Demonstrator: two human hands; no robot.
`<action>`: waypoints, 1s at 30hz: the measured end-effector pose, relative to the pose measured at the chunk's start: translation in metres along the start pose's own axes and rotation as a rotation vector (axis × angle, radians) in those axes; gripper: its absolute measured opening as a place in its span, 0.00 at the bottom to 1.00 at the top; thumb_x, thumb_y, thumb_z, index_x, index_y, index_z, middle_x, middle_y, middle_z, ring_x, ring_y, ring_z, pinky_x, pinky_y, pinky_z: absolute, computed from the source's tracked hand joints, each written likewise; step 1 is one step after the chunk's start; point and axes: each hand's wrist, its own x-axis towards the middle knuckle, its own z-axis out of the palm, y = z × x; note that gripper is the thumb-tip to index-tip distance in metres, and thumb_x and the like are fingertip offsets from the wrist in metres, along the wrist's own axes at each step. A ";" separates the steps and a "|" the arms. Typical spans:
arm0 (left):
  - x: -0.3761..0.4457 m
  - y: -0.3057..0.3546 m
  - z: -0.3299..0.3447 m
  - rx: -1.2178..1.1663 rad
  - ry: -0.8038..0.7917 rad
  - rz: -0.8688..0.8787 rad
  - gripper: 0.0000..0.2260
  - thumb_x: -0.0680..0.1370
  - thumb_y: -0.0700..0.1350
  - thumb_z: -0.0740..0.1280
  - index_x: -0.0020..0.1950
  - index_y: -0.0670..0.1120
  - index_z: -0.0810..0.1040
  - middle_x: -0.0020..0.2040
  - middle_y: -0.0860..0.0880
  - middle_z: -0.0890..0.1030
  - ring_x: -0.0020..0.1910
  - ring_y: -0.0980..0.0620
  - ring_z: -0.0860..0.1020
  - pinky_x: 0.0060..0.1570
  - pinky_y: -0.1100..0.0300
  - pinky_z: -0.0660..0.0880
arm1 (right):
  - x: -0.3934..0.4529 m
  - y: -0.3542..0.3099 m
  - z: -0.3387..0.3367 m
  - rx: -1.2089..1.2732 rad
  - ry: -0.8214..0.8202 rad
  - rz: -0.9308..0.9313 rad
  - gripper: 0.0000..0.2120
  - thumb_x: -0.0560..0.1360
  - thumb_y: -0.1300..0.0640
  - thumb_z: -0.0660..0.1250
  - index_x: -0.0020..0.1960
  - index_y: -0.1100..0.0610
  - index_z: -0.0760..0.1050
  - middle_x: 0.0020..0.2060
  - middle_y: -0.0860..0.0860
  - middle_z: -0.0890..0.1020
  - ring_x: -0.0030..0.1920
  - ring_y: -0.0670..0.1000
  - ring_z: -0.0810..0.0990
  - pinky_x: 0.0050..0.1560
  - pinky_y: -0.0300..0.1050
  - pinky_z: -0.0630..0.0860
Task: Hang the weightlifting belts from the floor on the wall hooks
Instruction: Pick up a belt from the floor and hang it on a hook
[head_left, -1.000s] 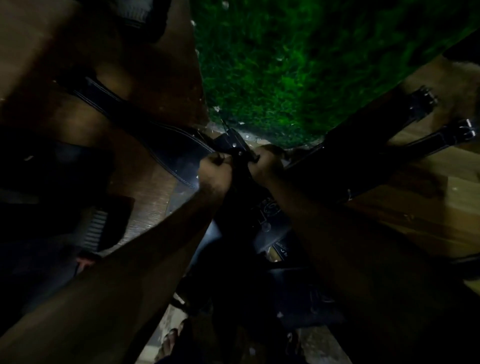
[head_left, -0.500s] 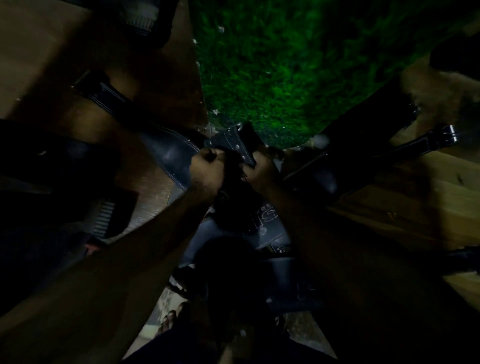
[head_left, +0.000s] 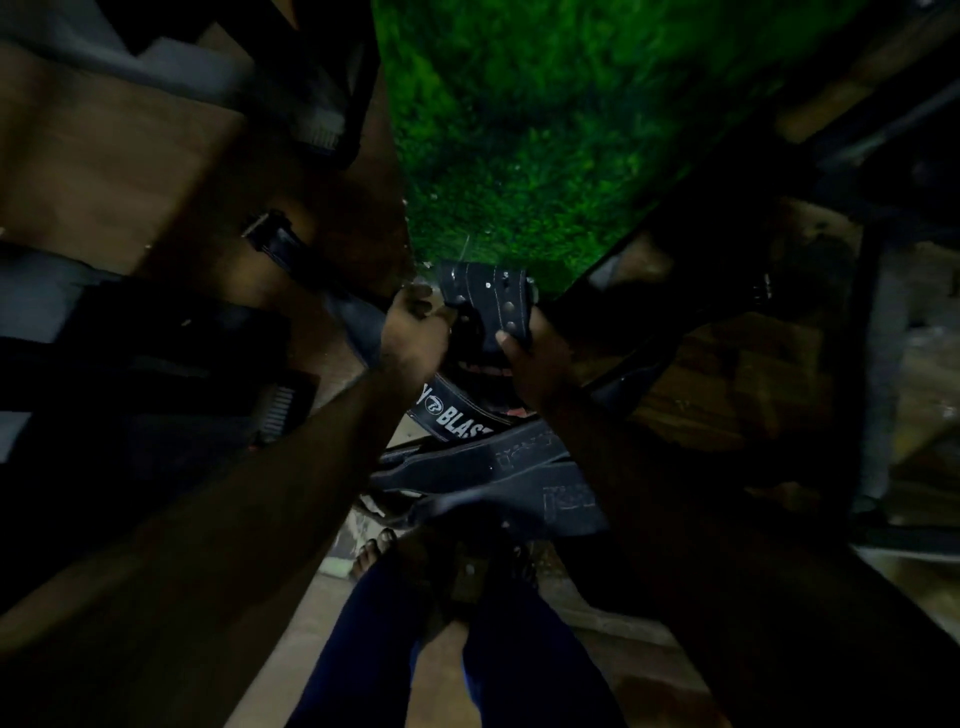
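Note:
I hold a black leather weightlifting belt (head_left: 485, 306) up in front of me, its riveted end facing the green turf wall (head_left: 545, 130). My left hand (head_left: 413, 327) grips its left edge and my right hand (head_left: 527, 358) grips its right edge. The belt's lettered strap (head_left: 452, 415) droops below my hands. Another black belt (head_left: 280, 244) hangs on the wooden wall at the left, and a dark one (head_left: 727, 291) hangs at the right. More black belts (head_left: 493, 467) lie piled on the floor near my feet. No hook is visible in the dim light.
Wooden wall panels (head_left: 104, 156) flank the turf on both sides. My feet (head_left: 374, 551) and dark trousers fill the bottom centre. A dark metal frame (head_left: 872, 364) stands at the right. A black ribbed object (head_left: 280, 410) sits at the left.
Both hands have lifted the belt's end higher toward the turf wall, and the view has tilted down, bringing my feet and the floor pile into sight.

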 end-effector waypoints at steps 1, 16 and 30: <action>-0.008 0.013 -0.001 0.000 -0.011 -0.010 0.12 0.77 0.32 0.66 0.60 0.37 0.73 0.51 0.42 0.78 0.52 0.44 0.77 0.59 0.50 0.77 | -0.008 -0.012 -0.006 -0.003 0.004 -0.039 0.30 0.74 0.44 0.64 0.70 0.61 0.72 0.59 0.60 0.82 0.60 0.59 0.80 0.58 0.50 0.77; -0.201 0.221 -0.036 0.174 -0.323 0.252 0.08 0.80 0.38 0.66 0.42 0.43 0.72 0.36 0.46 0.75 0.30 0.56 0.77 0.34 0.58 0.76 | -0.162 -0.203 -0.153 0.110 0.079 -0.119 0.29 0.75 0.48 0.66 0.71 0.61 0.69 0.66 0.59 0.78 0.67 0.58 0.76 0.69 0.59 0.72; -0.398 0.393 -0.039 0.051 -0.267 0.603 0.10 0.81 0.38 0.64 0.61 0.37 0.78 0.58 0.40 0.83 0.57 0.43 0.82 0.58 0.49 0.79 | -0.281 -0.384 -0.302 0.311 0.068 -0.285 0.14 0.78 0.62 0.68 0.62 0.55 0.73 0.56 0.54 0.82 0.56 0.54 0.82 0.57 0.54 0.79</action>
